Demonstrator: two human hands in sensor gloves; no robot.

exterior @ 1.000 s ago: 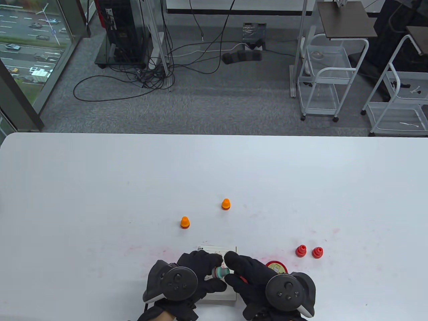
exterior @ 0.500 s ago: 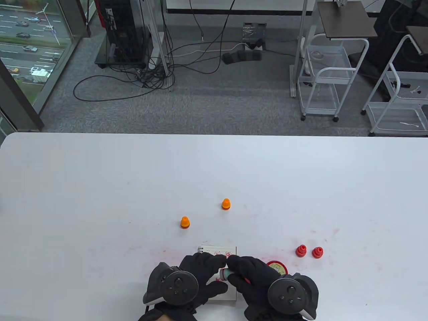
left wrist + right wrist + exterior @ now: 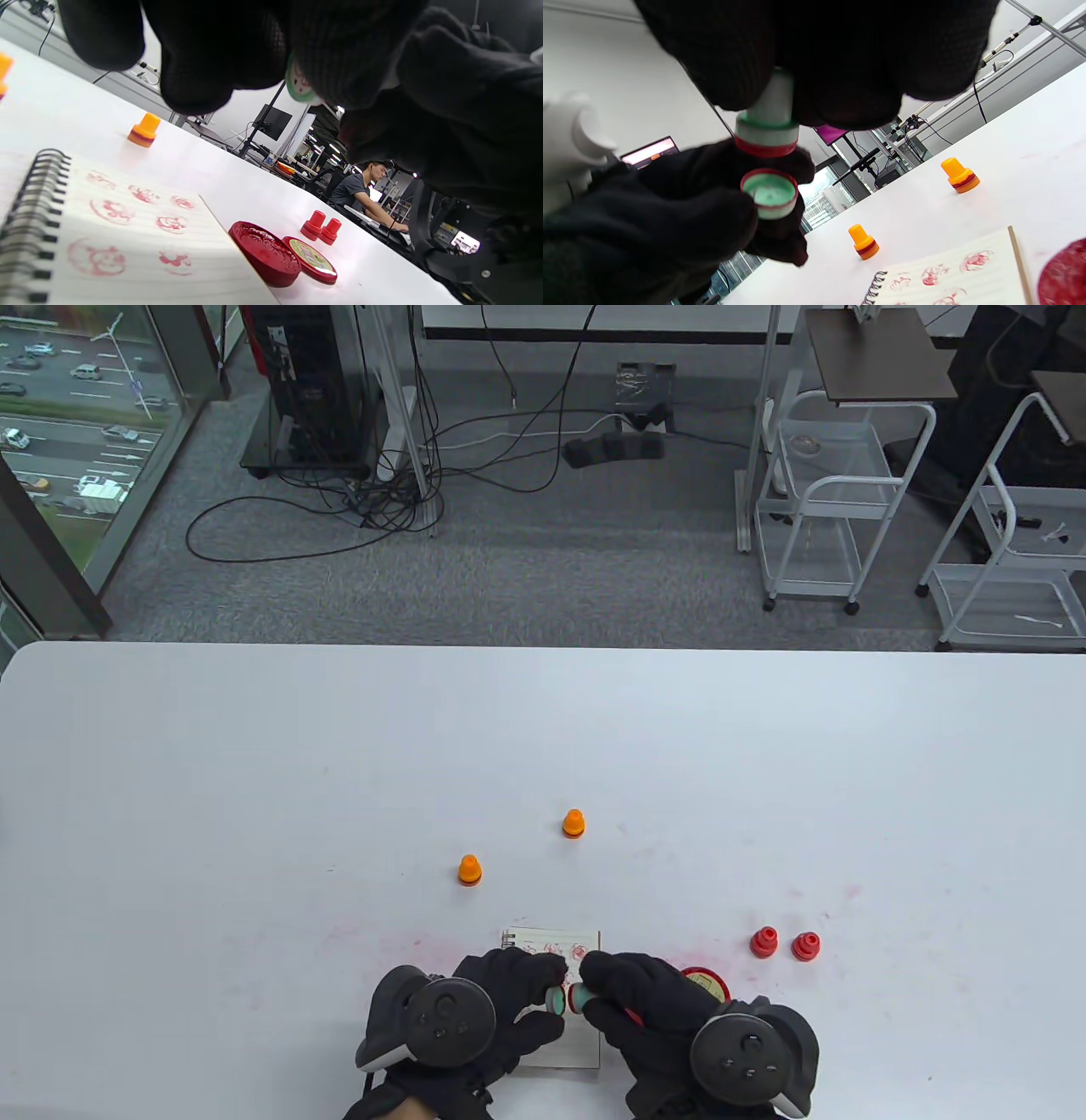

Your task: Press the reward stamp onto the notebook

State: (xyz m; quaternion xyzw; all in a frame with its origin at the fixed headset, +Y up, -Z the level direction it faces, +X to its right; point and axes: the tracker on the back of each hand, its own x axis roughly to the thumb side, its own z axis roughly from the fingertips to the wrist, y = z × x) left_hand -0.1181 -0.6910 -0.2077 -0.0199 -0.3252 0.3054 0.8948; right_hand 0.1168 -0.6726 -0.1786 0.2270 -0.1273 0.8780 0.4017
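Over the near half of the spiral notebook [image 3: 543, 940] my two hands meet. My right hand [image 3: 591, 991] pinches a small white-and-green stamp [image 3: 580, 997] with a red ring at its end [image 3: 768, 123]. My left hand [image 3: 548, 999] pinches its green cap [image 3: 556, 1001], hollow side toward the stamp [image 3: 770, 195], a small gap apart. The open notebook page [image 3: 106, 237] bears several red stamp prints. In the left wrist view only a green-rimmed end of the cap [image 3: 299, 82] shows between the fingers.
A red ink pad [image 3: 265, 252] lies open just right of the notebook, its lid [image 3: 312, 258] beside it. Two red stamps [image 3: 764, 942] [image 3: 806, 946] stand farther right. Two orange stamps [image 3: 468, 869] [image 3: 573, 823] stand beyond the notebook. Pink smudges mark the white table [image 3: 254, 814].
Stamp and cap looked like one piece between my hands a second ago; now a small gap separates them. Both hands stayed over the notebook and shifted only slightly.
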